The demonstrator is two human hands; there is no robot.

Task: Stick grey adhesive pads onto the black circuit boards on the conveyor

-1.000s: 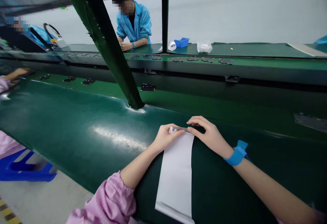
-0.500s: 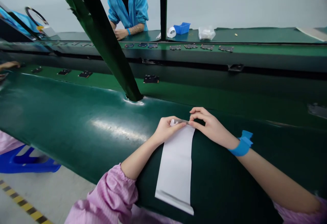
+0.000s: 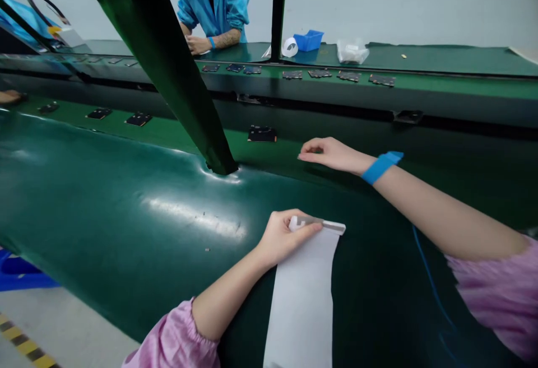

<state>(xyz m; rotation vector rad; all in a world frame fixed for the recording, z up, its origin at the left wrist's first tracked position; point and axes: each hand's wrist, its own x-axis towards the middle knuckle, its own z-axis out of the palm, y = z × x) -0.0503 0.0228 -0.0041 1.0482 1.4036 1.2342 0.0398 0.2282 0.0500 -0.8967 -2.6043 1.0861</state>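
Note:
My left hand [image 3: 290, 233] grips the far end of a long white paper strip [image 3: 302, 301], which has a folded or rolled edge with a grey band. Toward my body the strip runs down over the dark green surface and out of the picture. My right hand [image 3: 330, 153], with a blue wrist strap [image 3: 381, 167], is held above the green lane, apart from the paper. Its thumb and fingertips are pinched together; whatever may be between them is too small to make out. Left of those fingertips a black circuit board [image 3: 261, 134] lies on the lane.
A slanted green post [image 3: 202, 110] rises left of my hands. More boards [image 3: 138, 119] lie along the near lane, others [image 3: 320, 73] on the far one. Across stands a person in blue [image 3: 227, 4], near a blue bin [image 3: 309, 40] and a clear bag [image 3: 352, 51].
My right hand has left the paper's edge and moved up and away over the lane. My left hand still holds the strip. The whole view has shifted a little.

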